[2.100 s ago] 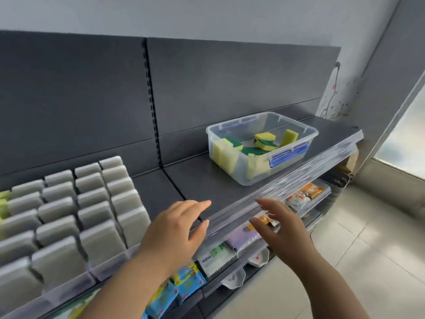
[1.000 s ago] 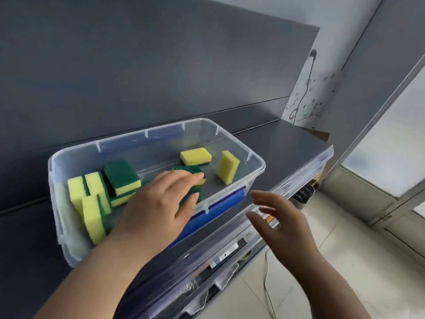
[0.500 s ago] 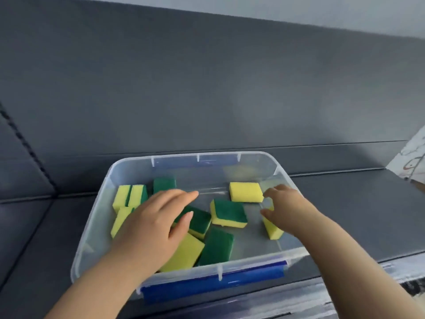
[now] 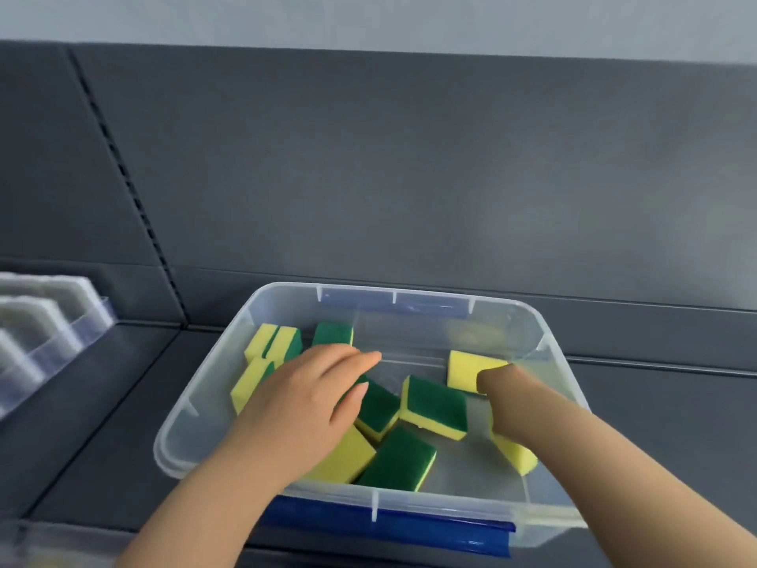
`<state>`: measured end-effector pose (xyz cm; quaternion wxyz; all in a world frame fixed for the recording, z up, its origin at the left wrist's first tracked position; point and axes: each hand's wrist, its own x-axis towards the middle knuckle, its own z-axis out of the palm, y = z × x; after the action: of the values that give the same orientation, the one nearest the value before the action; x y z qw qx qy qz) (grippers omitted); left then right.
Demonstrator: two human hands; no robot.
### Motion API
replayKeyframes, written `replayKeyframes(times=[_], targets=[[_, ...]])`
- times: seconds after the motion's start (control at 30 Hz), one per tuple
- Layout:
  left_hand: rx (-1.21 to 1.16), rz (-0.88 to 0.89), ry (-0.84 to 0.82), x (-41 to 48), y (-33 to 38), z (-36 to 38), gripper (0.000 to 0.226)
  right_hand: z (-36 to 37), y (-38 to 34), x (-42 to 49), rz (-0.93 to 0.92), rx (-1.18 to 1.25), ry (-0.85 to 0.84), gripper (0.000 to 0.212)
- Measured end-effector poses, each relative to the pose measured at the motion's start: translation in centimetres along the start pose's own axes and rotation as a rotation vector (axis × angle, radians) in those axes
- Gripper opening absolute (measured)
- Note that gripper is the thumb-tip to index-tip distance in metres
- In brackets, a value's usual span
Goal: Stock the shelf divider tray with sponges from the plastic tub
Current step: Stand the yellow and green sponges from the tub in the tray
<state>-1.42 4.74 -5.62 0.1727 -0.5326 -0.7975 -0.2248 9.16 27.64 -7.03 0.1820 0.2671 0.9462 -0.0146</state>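
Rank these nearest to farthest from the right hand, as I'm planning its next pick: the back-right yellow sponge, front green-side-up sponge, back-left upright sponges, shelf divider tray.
1. Yellow sponge, back right of the plastic tub, beside the right hand.
2. Green-side-up sponge, front middle.
3. Upright sponges, back left corner.
4. Shelf divider tray, outside the tub, far left.

A dark grey back panel (image 4: 409,178) rises beyond the left hand (image 4: 303,403), with its slotted upright strip (image 4: 125,178) off to that hand's left. The grey shelf (image 4: 102,424) lies beside it, and a pale wall (image 4: 368,18) shows far above.
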Motion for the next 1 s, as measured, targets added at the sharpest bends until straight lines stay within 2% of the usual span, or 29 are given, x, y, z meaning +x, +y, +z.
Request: replayKeyframes(times=[0.17,0.27,0.33,0.43,0.53,0.63,0.77,0.87,1.0], targets=[[0.053,0.091,-0.255,4.1,-0.2,1.4,0.038,-1.8,1.3,-2.2,0.037,0.262,0.267,0.043],[0.198,0.196,-0.500,7.0,-0.4,4.2,0.046,-1.9,2.1,-4.1,-0.028,0.470,0.593,0.038],[0.255,0.265,-0.666,8.6,-0.5,6.4,0.052,-1.7,2.3,-5.2,-0.049,0.552,0.739,0.032],[0.151,0.179,-0.926,10.2,-0.7,9.4,0.064,-0.9,2.1,-6.0,-0.042,0.634,0.845,0.030],[0.119,0.127,-1.079,10.7,-0.6,11.4,0.075,0.0,2.1,-6.4,0.027,0.699,0.850,0.038],[0.112,0.158,-1.100,10.5,-0.3,12.6,0.072,0.7,2.2,-6.5,0.091,0.716,0.778,0.047],[0.076,0.204,-1.019,10.5,0.5,12.4,0.050,0.9,2.5,-6.9,0.080,0.729,0.779,0.047],[0.047,0.196,-0.931,10.7,0.5,10.8,0.037,1.0,2.7,-7.0,0.069,0.745,0.791,0.046],[-0.094,0.123,-0.762,10.5,-0.3,7.6,0.035,1.3,3.3,-6.8,0.072,0.785,0.811,0.045]])
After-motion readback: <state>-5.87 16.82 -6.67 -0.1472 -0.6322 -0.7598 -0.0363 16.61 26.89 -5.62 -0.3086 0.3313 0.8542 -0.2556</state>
